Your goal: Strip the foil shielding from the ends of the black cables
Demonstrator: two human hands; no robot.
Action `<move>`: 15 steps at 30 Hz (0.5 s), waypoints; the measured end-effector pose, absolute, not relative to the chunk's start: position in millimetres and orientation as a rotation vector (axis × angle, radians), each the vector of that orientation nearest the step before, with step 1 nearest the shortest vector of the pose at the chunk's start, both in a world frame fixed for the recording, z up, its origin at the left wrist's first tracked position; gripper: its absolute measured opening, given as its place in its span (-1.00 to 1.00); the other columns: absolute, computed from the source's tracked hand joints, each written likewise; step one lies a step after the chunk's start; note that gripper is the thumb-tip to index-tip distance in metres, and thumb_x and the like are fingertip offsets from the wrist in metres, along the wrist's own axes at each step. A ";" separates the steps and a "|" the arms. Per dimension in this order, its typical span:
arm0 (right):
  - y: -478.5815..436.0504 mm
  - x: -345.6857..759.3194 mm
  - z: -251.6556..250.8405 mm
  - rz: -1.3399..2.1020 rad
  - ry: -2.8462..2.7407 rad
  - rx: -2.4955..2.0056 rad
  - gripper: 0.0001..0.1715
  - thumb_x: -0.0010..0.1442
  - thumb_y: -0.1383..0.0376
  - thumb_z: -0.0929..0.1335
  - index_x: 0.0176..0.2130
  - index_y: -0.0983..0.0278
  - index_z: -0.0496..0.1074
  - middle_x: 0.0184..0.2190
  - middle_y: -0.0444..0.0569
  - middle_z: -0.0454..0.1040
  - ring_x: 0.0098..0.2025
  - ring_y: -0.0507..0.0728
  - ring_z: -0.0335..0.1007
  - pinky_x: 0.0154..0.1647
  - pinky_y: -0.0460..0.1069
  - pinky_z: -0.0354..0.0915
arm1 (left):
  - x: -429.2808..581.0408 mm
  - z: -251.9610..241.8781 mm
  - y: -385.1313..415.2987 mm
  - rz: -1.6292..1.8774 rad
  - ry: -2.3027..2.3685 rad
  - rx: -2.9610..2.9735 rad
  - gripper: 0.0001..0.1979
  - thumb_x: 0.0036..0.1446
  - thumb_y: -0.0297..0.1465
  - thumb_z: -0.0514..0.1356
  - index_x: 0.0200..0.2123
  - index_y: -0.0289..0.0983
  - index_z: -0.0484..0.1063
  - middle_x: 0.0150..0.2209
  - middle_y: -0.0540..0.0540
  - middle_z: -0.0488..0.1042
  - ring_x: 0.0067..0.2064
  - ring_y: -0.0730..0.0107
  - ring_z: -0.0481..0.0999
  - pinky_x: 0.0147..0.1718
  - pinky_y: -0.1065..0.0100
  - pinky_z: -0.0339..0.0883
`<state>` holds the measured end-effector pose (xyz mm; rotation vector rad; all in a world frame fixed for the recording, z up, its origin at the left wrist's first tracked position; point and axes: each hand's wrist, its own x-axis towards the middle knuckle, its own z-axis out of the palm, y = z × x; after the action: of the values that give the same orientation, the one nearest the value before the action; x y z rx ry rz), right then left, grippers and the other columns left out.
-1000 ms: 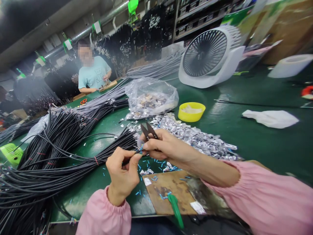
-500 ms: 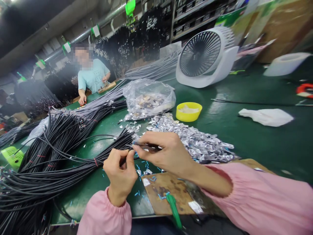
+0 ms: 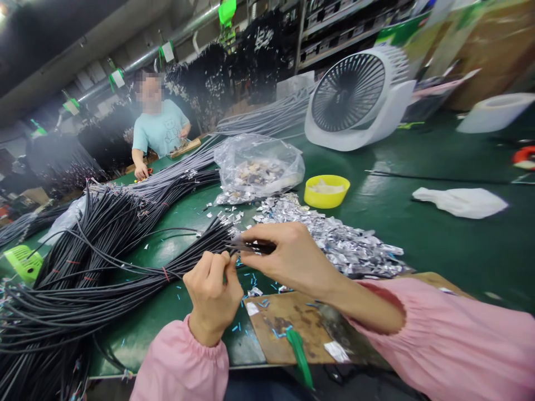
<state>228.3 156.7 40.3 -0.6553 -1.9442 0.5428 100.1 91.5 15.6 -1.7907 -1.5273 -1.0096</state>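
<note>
Near the middle of the view, my left hand (image 3: 214, 289) is closed in a pinch at the end of a black cable, most of which its fingers hide. Close against it from the right, my right hand (image 3: 295, 259) is closed around dark tweezers (image 3: 261, 247), their tips pointing left toward the pinched end. Just behind the fingers lie the stripped ends of a bundle of black cables (image 3: 196, 248), bound with a red tie (image 3: 166, 273). A heap of silvery foil scraps (image 3: 346, 242) spreads beyond my right hand.
A clear plastic bag (image 3: 261, 167) of scraps, a yellow dish (image 3: 326, 192) and a white fan (image 3: 355, 106) stand farther back. A stained board (image 3: 292, 323) with a green-handled tool (image 3: 298, 356) lies at the front edge. Another person (image 3: 161, 131) works across the table.
My left hand has turned slightly, its fingers closing more tightly near the cable end. The tweezers stay in my right hand. The whole view has shifted a little.
</note>
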 end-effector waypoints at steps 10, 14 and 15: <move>158.8 226.5 39.9 0.825 -1.947 -0.694 -0.87 0.03 0.36 0.23 -0.47 0.31 0.36 -0.66 -0.17 0.30 -0.63 -0.02 0.15 -0.60 -0.12 0.09 | 95.9 17.5 93.8 -1.292 -1.554 -1.849 -0.86 0.17 -0.48 0.09 -0.43 -0.33 0.39 -0.52 -0.02 0.40 -0.48 0.52 0.37 -0.48 0.50 0.22; 158.6 226.1 43.4 0.824 -2.011 -0.714 -0.84 0.07 0.32 0.18 -0.48 0.30 0.28 -0.66 -0.18 0.23 -0.64 -0.03 0.06 -0.61 -0.11 0.01 | 95.7 17.7 94.5 -1.336 -1.581 -1.852 -0.86 0.16 -0.46 0.10 -0.44 -0.32 0.39 -0.52 -0.02 0.39 -0.48 0.52 0.37 -0.49 0.50 0.23; 158.6 225.8 43.7 0.820 -2.026 -0.726 -0.84 0.07 0.32 0.17 -0.48 0.29 0.27 -0.66 -0.18 0.22 -0.63 -0.02 0.05 -0.60 -0.11 0.01 | 95.9 17.6 94.6 -1.344 -1.587 -1.854 -0.87 0.15 -0.47 0.11 -0.44 -0.32 0.39 -0.53 -0.02 0.39 -0.49 0.52 0.37 -0.50 0.50 0.23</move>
<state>225.8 158.6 43.7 -0.7257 -2.0262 0.8195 95.9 94.6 17.6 -1.8540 -1.5871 -1.3436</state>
